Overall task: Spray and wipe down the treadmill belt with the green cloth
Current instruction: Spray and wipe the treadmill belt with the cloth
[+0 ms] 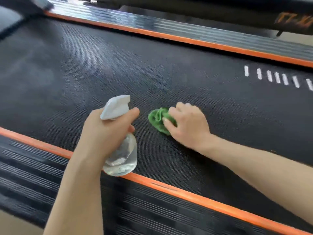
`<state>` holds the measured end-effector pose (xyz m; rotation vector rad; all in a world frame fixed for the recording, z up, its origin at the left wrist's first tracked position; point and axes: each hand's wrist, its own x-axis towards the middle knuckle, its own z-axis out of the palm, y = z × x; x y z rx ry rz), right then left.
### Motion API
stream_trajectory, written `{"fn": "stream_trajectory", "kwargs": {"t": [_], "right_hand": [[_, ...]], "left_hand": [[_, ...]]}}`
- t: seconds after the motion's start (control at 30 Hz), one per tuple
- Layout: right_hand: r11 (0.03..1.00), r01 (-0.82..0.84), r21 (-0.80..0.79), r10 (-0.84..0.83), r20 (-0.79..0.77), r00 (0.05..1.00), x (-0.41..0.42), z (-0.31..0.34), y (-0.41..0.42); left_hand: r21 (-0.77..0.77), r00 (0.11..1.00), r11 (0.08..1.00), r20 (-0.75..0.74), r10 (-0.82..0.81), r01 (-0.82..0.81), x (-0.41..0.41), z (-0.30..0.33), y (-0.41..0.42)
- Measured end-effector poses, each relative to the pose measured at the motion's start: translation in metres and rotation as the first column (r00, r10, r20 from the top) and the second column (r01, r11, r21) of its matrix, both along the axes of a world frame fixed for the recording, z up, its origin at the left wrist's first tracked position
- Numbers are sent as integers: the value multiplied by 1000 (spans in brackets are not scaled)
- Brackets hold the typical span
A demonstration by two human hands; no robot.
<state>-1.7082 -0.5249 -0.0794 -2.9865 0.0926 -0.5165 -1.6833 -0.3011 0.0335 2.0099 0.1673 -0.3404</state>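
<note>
The black textured treadmill belt (118,61) fills most of the view. My left hand (105,131) grips a clear spray bottle (122,155) with a white trigger head, held above the belt's near edge, nozzle pointing away from me. My right hand (186,126) presses a crumpled green cloth (157,118) flat onto the belt near its middle. The cloth's right part is hidden under my fingers. Both forearms reach in from the bottom of the frame.
Orange strips border the belt on the near side (169,185) and far side (169,37). Ribbed black side rails (42,175) lie outside them. White dash marks (277,78) are printed on the belt at the right. Another dark machine part (220,12) stands beyond the far rail.
</note>
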Motion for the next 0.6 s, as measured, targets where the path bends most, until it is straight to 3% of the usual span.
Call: {"fn": "stream_trajectory", "kwargs": {"t": [0.1,0.27,0.33,0.4,0.5,0.6], "right_hand": [[955,-291,53,294,-64,954,-55,2,45],[832,-537,-139,536,-45,843,-29,4,27],[887,-436,-151,442,10,897,14,0,11],[978,-175,-111,183,65,981,67,-1,2],[987,122,-108,-125,-13,992,115,-2,3],[991,64,-116,-66,-15,998,100,0,17]], "left_hand": [[7,995,995,0,102,-102,3,0,15],[-18,984,984,-3,177,-177,3,-1,28],[-23,984,984,-19,178,-178,3,-1,29],[-31,983,983,-20,180,-181,5,-3,31],[-30,982,981,-19,189,-189,7,-4,33],[-11,984,984,4,177,-177,10,-5,35]]}}
